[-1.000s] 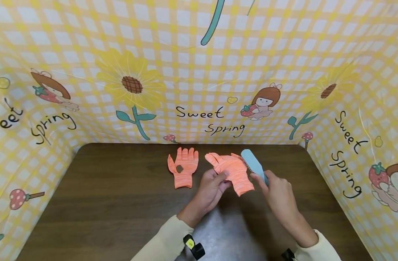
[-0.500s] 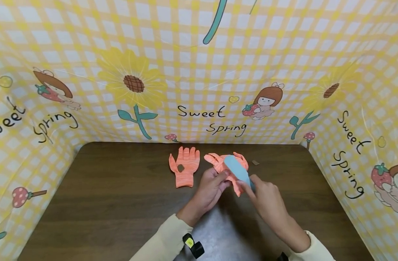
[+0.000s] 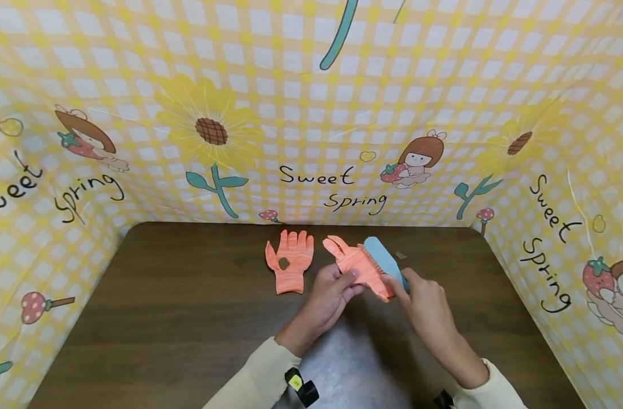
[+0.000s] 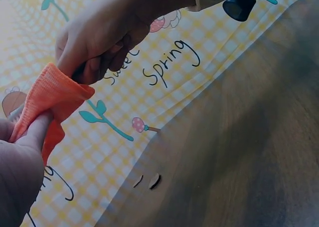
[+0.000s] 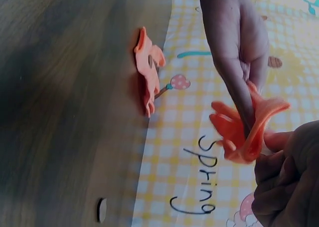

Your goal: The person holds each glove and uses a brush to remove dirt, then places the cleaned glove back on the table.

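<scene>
My left hand pinches an orange knitted glove above the table, its thumb on top. In the right wrist view that glove has its cuff gaping, with left-hand fingers reaching into the opening. My right hand grips the handle of a light blue brush, whose bristles face the glove's right edge. The brush head is mostly hidden in both wrist views. A second orange glove lies flat to the left, fingers pointing away, with a small brown piece on its palm.
Another small brown flake lies on the dark wood table, beyond the brush. In the left wrist view a thin dark sliver lies near it. A yellow checked cloth with printed flowers walls the back and sides.
The brush swept left across the held glove, then came back to its right edge. The held glove turned and its cuff drew up. The brown flake on the table came into sight.
</scene>
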Motion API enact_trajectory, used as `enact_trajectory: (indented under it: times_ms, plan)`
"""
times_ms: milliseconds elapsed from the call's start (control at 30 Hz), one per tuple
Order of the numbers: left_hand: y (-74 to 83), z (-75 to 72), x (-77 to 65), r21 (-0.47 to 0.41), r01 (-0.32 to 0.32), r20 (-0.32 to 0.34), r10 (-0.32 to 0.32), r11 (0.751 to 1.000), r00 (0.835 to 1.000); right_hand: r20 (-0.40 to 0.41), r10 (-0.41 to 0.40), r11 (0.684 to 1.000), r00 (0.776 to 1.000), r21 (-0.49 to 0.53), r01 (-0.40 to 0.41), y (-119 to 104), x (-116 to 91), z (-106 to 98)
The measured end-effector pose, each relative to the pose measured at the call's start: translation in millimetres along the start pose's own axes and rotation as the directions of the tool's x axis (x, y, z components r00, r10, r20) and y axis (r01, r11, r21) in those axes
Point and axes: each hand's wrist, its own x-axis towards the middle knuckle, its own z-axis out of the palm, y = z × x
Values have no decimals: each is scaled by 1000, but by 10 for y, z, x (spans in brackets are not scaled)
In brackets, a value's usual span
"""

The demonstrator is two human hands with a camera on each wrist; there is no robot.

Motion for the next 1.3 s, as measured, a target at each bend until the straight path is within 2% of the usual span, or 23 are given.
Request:
enact_trajectory:
  times_ms: [233,400,467,567,633,700,767,1033,1300]
  plan:
    - [-49,7,-25,17,-6,-3,6,1000,1000,59,82,996,995,28,-83,91,32,-26]
    - [-59,5,-32,34,-12,-30,13,999,999,87,170,984,982,46,-175,189,74,-72]
    - [-55,-1,-29,42,-7,-44,9,999,999,64,146,987,987,59,-150,161,62,-81]
    - [-32,-5,-20,51,-7,-40,9,999,999,23,28,998,999,62,-30,31,16,-67]
    - [-13,-5,-16,47,-8,-19,9,999,1000,33,-45,997,998,59,43,-57,-18,-56]
    - [12,-1,-20,53,-16,6,15,998,1000,54,-73,996,996,52,70,-117,-40,-47]
    - [35,8,-26,60,-22,32,20,998,999,62,-62,997,996,43,59,-144,-44,-41]
    - [48,34,-41,46,-11,22,10,999,1000,25,-16,1000,1000,16,16,-29,18,-31]
    - [19,39,-44,74,-12,10,12,997,1000,56,93,995,994,40,-95,126,78,-55]
